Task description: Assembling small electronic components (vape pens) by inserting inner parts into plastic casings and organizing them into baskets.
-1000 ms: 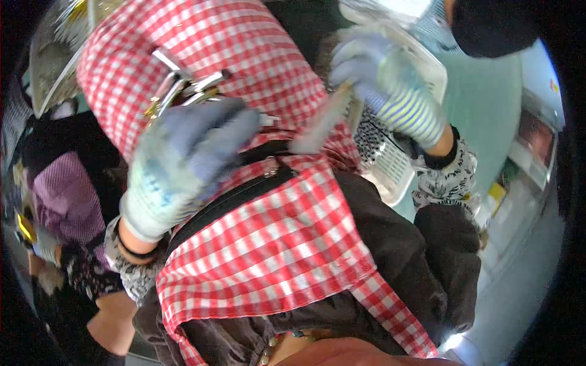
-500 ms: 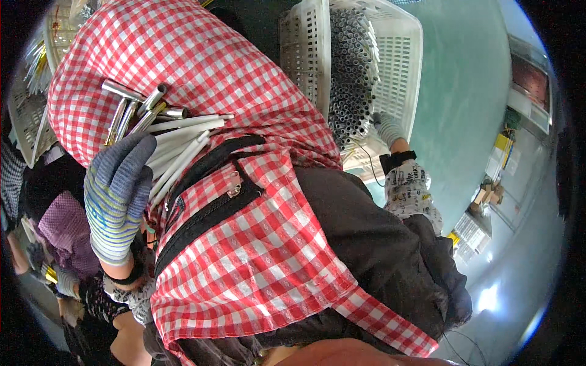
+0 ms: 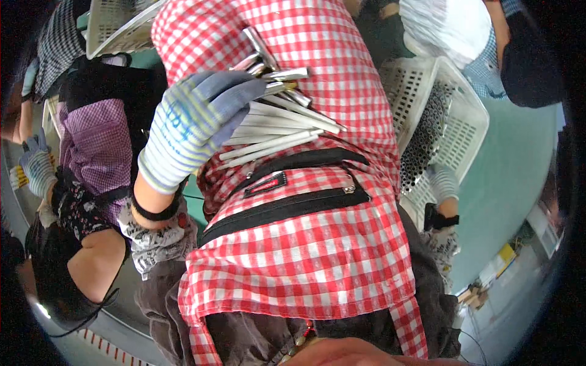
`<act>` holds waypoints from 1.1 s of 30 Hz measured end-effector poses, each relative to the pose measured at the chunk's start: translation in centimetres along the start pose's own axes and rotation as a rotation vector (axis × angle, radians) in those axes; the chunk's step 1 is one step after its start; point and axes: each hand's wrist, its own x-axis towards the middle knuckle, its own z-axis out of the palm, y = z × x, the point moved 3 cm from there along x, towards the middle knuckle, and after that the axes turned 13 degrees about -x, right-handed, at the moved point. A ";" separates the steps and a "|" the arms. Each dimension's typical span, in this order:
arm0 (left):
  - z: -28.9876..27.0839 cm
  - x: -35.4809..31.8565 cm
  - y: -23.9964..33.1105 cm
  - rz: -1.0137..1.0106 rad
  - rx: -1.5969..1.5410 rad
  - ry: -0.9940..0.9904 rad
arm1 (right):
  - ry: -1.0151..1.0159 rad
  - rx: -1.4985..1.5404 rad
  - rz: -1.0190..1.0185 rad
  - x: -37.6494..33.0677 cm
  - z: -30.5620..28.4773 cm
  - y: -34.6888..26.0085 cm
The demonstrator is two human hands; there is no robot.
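Note:
In a striped grey-and-white knit glove, my left hand (image 3: 198, 125) curls over a loose bundle on my lap. Its fingers lie close together around slim white rods (image 3: 274, 126) and short shiny metal tubes (image 3: 287, 75). The rods fan out to the right from under the palm, and the tubes stick out past the fingertips. My right hand (image 3: 444, 182), also gloved, reaches down at the near side of a white plastic basket (image 3: 469, 116). Many upright metal tubes (image 3: 427, 131) fill that basket. The right fingertips are hidden there.
A red-and-white checked apron (image 3: 299, 250) covers my lap. At left sits a co-worker with a purple cloth (image 3: 97, 140) and a gloved hand (image 3: 38, 168). Another basket (image 3: 122, 27) stands at far left. A white sack-like bundle (image 3: 445, 27) and another person are beyond the right basket.
The view has turned, so lap, basket and both hands sit farther right in the picture. My left hand's fingers now point rightward over the bundle; my right hand stays at the basket.

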 end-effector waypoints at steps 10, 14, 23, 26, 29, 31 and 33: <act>5.7 6.3 0.2 0.047 0.334 -0.109 | 0.791 -0.137 -1.068 -7.8 -26.8 -21.0; 6.5 6.7 0.2 0.116 0.151 -0.129 | 0.895 -0.087 -1.011 -6.9 -25.7 -22.5; -0.5 3.9 -0.3 0.035 -0.686 0.293 | 0.930 0.180 -1.039 -8.1 -26.3 -17.8; -0.6 0.6 -0.3 -0.099 -1.132 0.364 | 1.016 0.373 -1.040 -8.7 -25.7 -15.9; 0.3 -2.9 -0.8 -0.158 -1.260 0.422 | 0.976 0.536 -1.019 -9.9 -25.0 -14.6; 1.6 -4.2 -1.6 -0.257 -1.297 0.445 | 1.010 0.597 -0.976 -9.8 -24.8 -14.7; 1.8 -4.7 -1.4 -0.273 -1.365 0.495 | 1.032 0.602 -0.980 -9.7 -25.1 -14.6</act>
